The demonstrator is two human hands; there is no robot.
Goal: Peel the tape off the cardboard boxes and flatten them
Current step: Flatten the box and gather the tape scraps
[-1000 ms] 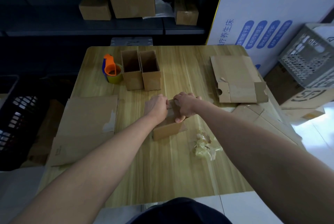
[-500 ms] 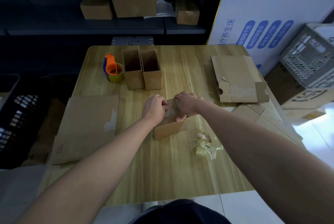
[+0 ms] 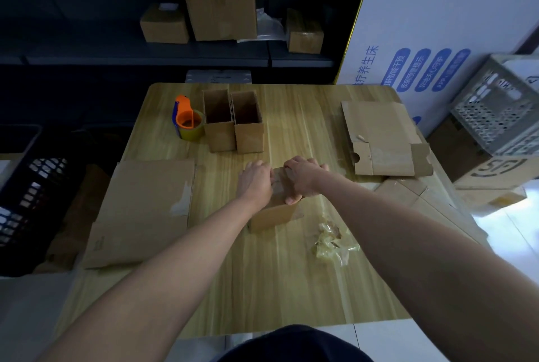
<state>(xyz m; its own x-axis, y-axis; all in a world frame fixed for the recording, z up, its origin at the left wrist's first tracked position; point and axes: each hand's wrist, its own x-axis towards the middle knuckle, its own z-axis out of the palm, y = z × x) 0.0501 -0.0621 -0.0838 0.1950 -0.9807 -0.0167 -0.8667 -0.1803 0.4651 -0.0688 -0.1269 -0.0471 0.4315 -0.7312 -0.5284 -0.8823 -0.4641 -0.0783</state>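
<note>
Near the middle of the light wooden table [image 3: 262,288]: small brown cardboard box [image 3: 274,215], upright and not yet flattened, with what looks like a glossy strip of tape across its top. Clasped from both sides: left hand [image 3: 253,183] curled over the top left edge, right hand [image 3: 303,180] curled over the top right, thumb down on the near face. Hidden under the fingers whether a tape end is pinched as well.

Judging by the table, partly through the job. Done, by the look of it: large flattened brown cardboard sheet [image 3: 145,210] at the left edge, flattened brown cardboard with a cut-out tab [image 3: 382,140] towards the far right corner, more flat cardboard pieces [image 3: 423,198] overhanging the right edge, and crumpled wad of clear peeled tape [image 3: 329,237] just right of the box in hand.

Left to do: this box, to be stripped and folded flat, then two open brown cardboard boxes [image 3: 233,134] standing side by side near the far edge, unflattened. Just left of those, orange tape dispenser with a yellowish roll [image 3: 188,122], lying apart from both hands
</note>
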